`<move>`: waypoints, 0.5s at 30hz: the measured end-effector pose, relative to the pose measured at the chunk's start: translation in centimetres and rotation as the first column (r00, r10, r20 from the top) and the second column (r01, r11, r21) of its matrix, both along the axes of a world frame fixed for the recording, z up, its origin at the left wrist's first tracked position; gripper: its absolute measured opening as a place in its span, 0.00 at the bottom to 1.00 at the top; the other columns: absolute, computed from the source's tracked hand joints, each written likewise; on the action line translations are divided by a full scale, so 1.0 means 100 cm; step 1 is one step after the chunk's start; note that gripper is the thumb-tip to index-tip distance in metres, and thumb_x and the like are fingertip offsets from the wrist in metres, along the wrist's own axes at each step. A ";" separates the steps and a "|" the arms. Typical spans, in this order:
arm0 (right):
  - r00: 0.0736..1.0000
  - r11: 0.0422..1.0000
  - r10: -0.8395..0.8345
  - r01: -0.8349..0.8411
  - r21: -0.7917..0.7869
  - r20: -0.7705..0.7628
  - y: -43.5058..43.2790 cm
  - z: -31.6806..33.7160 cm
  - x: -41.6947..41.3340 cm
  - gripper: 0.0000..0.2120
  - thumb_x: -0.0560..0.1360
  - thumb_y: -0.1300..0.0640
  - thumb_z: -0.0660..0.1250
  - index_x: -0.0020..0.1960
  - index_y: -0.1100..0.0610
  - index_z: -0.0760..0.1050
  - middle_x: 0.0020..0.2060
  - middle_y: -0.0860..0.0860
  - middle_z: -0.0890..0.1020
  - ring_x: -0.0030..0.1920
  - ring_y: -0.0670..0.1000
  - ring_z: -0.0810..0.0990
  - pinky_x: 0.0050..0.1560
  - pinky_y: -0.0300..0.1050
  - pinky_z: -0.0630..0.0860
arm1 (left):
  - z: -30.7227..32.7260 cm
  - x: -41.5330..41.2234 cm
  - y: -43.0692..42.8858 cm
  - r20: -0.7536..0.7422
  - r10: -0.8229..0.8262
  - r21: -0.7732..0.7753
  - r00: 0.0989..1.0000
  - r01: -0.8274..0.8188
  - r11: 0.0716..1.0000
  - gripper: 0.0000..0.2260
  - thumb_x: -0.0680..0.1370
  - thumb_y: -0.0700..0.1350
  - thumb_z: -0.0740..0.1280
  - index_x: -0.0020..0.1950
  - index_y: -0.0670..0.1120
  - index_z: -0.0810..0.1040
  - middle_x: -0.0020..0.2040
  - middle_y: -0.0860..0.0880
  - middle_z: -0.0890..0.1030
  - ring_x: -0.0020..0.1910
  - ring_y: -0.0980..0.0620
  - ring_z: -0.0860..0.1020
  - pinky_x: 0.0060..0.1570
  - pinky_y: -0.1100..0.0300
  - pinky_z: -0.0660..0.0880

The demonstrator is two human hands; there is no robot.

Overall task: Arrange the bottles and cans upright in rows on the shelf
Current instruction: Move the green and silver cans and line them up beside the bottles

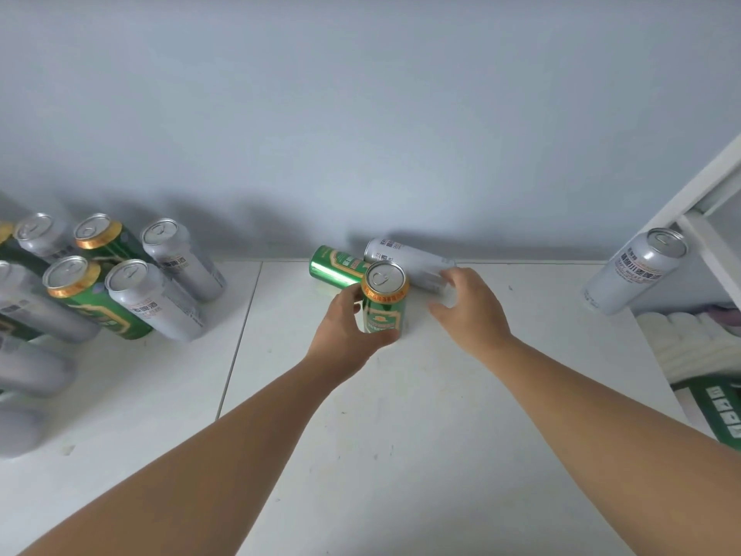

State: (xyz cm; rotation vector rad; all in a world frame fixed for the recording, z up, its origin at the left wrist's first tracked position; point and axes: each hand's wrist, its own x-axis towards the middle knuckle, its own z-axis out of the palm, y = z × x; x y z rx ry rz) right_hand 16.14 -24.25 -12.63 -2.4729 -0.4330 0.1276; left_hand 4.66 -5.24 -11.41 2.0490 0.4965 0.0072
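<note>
Green can [384, 305] stands upright near the middle of the white shelf [401, 415]. It is a smooth glossy metal cylinder with an orange-gold band under its silver pull-tab lid and a gold-edged crest on the front. The print on it is too small to read.

The left hand [345, 335] reaches in with the forearm straight. Its grip is clamped on this can, thumb on the near side and fingers curled round the left flank.

The right hand [471, 309] is palm down with the fingers half bent and spread. Its fingertips are at the end of a silver can [405, 258] lying on its side by the pale wall [361, 114]. The thumb is held off, so the grip is apart.

A second green can lying down [336, 267] touches the silver one.

To the left, a cluster of standing cans [120, 282], matte silver and green, forms rough rows.

At the right a lone silver can [637, 270] stands beside a white post [705, 186]. It bears dark Chinese characters and a small line that seems to include "WHEAT".
</note>
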 end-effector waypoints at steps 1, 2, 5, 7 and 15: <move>1.000 1.000 0.017 -0.017 -0.025 0.006 0.002 0.001 0.006 0.27 0.74 0.54 0.73 0.71 0.58 0.72 0.65 0.53 0.76 0.66 0.55 0.74 0.62 0.46 0.71 | 0.000 0.002 -0.001 0.001 0.003 -0.005 1.000 -0.003 1.000 0.35 0.68 0.55 0.79 0.72 0.55 0.69 0.65 0.59 0.76 0.62 0.60 0.73 0.56 0.63 0.70; 0.999 0.998 0.036 -0.035 -0.050 0.013 0.004 0.002 0.012 0.28 0.73 0.54 0.74 0.71 0.58 0.72 0.66 0.54 0.76 0.67 0.55 0.74 0.63 0.47 0.70 | 0.000 0.004 -0.002 0.001 0.005 -0.011 1.000 -0.005 1.000 0.34 0.68 0.55 0.79 0.71 0.56 0.70 0.64 0.59 0.76 0.61 0.61 0.74 0.55 0.65 0.70; 0.992 0.984 0.117 -0.110 -0.137 0.041 0.012 0.002 0.030 0.32 0.72 0.54 0.76 0.72 0.61 0.70 0.66 0.57 0.75 0.68 0.59 0.73 0.65 0.51 0.70 | -0.002 0.008 -0.004 0.000 0.016 -0.027 1.000 -0.016 1.000 0.32 0.66 0.57 0.78 0.68 0.58 0.71 0.61 0.61 0.78 0.58 0.64 0.74 0.52 0.65 0.70; 0.984 0.965 0.175 -0.162 -0.208 0.042 0.022 0.003 0.043 0.34 0.72 0.53 0.76 0.73 0.61 0.69 0.67 0.59 0.74 0.68 0.61 0.72 0.65 0.53 0.71 | -0.004 0.010 -0.005 -0.011 0.027 -0.029 1.000 -0.028 0.999 0.31 0.66 0.58 0.77 0.67 0.59 0.72 0.59 0.61 0.78 0.58 0.63 0.75 0.53 0.63 0.72; 0.968 0.850 0.204 -0.250 -0.464 -0.149 0.068 0.007 0.087 0.19 0.74 0.38 0.63 0.52 0.53 0.71 0.52 0.53 0.81 0.51 0.58 0.79 0.46 0.49 0.75 | -0.008 0.013 -0.005 -0.053 0.023 0.003 0.998 -0.023 1.000 0.28 0.69 0.55 0.77 0.66 0.59 0.72 0.58 0.60 0.79 0.55 0.59 0.76 0.53 0.62 0.72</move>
